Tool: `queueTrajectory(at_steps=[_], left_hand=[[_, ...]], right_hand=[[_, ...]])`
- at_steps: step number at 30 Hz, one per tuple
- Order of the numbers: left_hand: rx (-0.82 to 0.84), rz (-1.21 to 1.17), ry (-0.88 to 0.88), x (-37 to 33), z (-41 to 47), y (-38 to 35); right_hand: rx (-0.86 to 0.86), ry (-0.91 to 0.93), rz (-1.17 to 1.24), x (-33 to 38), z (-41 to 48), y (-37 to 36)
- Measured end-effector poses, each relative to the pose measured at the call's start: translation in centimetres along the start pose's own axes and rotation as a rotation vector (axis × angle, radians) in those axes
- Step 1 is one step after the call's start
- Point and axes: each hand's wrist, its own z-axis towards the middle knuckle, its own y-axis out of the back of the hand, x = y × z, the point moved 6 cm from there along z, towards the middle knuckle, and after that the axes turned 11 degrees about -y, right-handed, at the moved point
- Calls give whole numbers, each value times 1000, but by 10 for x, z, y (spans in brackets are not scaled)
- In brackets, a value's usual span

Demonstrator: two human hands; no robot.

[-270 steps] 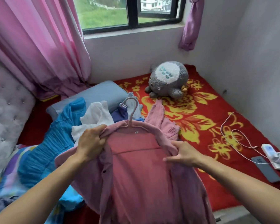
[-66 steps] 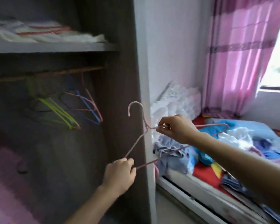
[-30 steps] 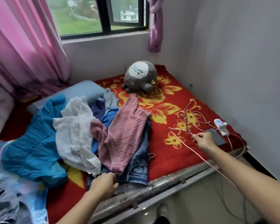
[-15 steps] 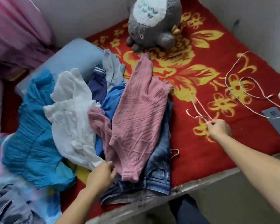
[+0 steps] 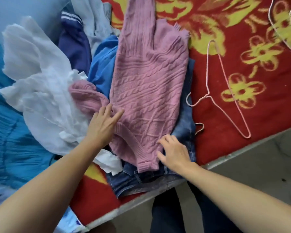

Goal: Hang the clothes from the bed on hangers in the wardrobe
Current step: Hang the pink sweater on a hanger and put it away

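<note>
Both the left hand (image 5: pixel 102 126) and right hand (image 5: pixel 173 152) rest spread-fingered, grasping nothing, on the pink sweater (image 5: pixel 146 81) at frame centre.

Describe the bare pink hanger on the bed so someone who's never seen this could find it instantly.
Find the red blanket with yellow flowers. Right of the clothes pile, beside the jeans, a pink wire hanger lies flat on it. Unlike the white cable looping farther off, it is a whole pink triangle, hook pointing at the jeans.
</note>
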Motion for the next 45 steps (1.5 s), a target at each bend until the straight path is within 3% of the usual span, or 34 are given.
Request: queueTrajectory(at_steps=[3,5,7,10,14,18,22,25,29,33,38,45], left_hand=[[20,65,-77,2,12,-20],[-44,-11,-40,6,12,-24],[-131,-84,-19,7,8,-23],[-200,-135,-43,5,-5,-15],[-266,-222,-36,3,-44,6],[-296,-346,-20,-13,-104,29],[-527,-664,34,-31,-158,78],[-759,-841,128,-45,-198,139],[-1036,-856,192,-66,-256,214],[-1203,-720,162,-88,-318,276],[-1293,-445,121,-110,-378,342],[-1225,-330,123,-84,-371,329]], right_hand=[[176,-8,-190,31,-20,-78],[122,-98,-231,31,-21,-101],[-26,-173,-115,24,-16,-100],[-126,-348,225,2,-12,-76],[-176,-641,1082,-33,-32,-20],[-48,-529,1387,-24,-62,55],[-60,-258,1368,15,-97,141],[-187,-106,1352,44,-135,202],[-300,161,1162,69,-206,277],[-397,483,913,92,-291,348],[-417,673,715,115,-343,391],[-364,605,656,126,-320,383]])
